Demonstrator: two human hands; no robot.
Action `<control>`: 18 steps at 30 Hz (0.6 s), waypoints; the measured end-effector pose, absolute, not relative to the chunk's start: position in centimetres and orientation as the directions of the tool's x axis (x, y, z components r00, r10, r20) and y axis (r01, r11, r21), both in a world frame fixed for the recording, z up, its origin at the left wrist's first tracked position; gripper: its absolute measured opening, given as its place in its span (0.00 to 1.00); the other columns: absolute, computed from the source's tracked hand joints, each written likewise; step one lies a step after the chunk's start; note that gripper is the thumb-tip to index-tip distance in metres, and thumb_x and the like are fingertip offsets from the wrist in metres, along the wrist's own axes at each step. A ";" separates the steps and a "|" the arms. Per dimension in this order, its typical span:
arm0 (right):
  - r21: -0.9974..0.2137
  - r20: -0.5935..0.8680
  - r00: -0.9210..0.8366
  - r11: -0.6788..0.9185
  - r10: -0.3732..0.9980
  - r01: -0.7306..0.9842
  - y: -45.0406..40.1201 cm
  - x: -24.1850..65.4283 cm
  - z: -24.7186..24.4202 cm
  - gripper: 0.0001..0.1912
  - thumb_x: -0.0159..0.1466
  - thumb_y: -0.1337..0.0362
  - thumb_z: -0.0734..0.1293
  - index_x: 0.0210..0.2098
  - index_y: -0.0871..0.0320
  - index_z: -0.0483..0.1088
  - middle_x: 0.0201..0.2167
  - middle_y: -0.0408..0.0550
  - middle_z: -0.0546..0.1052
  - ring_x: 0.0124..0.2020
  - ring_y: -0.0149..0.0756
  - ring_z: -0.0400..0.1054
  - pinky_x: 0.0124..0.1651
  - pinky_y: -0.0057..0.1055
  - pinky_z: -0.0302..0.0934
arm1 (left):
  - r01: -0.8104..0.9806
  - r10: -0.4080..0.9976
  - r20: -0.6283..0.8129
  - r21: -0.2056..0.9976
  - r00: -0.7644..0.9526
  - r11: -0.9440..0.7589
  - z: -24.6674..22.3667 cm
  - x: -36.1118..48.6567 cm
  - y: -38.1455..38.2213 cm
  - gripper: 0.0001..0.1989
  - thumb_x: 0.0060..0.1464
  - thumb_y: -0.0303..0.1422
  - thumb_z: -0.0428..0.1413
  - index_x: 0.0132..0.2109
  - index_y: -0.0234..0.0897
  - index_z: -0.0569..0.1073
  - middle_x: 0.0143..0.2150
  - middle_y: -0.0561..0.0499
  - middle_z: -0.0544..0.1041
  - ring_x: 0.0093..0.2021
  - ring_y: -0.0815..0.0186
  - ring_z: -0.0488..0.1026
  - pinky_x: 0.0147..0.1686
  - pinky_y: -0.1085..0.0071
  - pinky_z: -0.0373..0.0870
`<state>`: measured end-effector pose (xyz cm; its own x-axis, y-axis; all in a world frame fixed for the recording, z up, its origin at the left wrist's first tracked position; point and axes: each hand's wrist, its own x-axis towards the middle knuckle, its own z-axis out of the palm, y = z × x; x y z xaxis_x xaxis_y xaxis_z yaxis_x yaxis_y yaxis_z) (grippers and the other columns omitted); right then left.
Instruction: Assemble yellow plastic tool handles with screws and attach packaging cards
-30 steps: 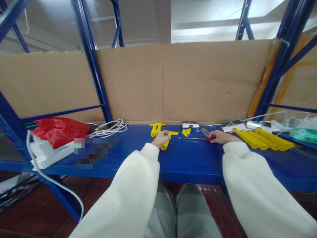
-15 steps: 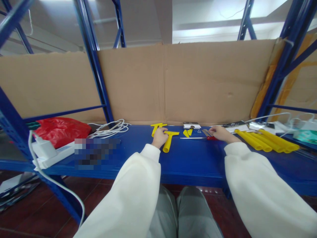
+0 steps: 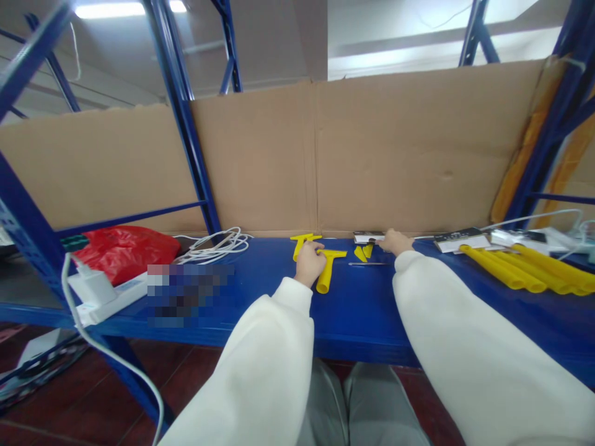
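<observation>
My left hand (image 3: 310,263) has its fingers closed at the left end of the crossbar of a yellow T-shaped handle (image 3: 325,275). Just behind it lies a second yellow T-shaped handle (image 3: 303,240), partly covered by the hand. My right hand (image 3: 396,241) reaches to the back of the shelf with fingers pinched beside a small black-and-white packet (image 3: 369,236). What it pinches, if anything, is too small to make out. Small yellow pointed pieces (image 3: 361,253) and a thin metal rod (image 3: 367,264) lie between the hands.
Yellow tubes (image 3: 530,272) lie at the right by a black-and-white card (image 3: 460,240). A coiled white cable (image 3: 223,248), a red plastic bag (image 3: 127,251) and a power strip (image 3: 116,300) are at the left. Cardboard (image 3: 372,148) backs the blue shelf (image 3: 260,297).
My right hand has moved left from the red item and grey strips to the small packet; those things are out of sight. My left hand stays at the T-shaped handle. The view shifts slightly.
</observation>
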<state>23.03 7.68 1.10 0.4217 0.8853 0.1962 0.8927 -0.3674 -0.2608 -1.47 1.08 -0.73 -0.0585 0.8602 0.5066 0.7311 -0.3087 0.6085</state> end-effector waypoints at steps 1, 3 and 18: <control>-0.266 0.190 0.425 -0.371 0.885 0.890 8.1 23.0 0.9 0.30 0.63 0.51 0.68 0.58 0.64 0.69 0.54 0.70 0.75 0.60 0.57 0.69 0.62 0.56 0.56 | 0.728 0.859 0.509 0.612 -0.061 -0.311 -0.7 -1.4 1.0 0.16 0.53 0.16 0.53 0.42 0.34 0.82 0.49 0.45 0.82 0.53 0.63 0.77 0.58 0.71 0.70; -0.274 0.179 0.422 -0.367 0.889 0.889 8.8 23.0 0.6 0.29 0.63 0.51 0.68 0.57 0.63 0.69 0.54 0.69 0.76 0.60 0.58 0.68 0.62 0.58 0.54 | 0.720 0.854 0.516 0.617 -0.066 -0.318 -0.7 -1.4 1.0 0.16 0.53 0.16 0.53 0.42 0.33 0.82 0.49 0.44 0.82 0.53 0.62 0.77 0.58 0.71 0.70; -0.977 0.211 0.713 0.133 0.669 0.164 8.9 24.4 2.0 0.24 0.59 0.63 0.72 0.52 0.57 0.63 0.41 0.52 0.78 0.38 0.39 0.76 0.40 0.34 0.72 | 0.697 0.859 0.507 0.642 -0.072 -0.320 -0.8 -1.5 1.2 0.17 0.53 0.19 0.53 0.44 0.36 0.82 0.50 0.46 0.82 0.53 0.62 0.77 0.58 0.70 0.70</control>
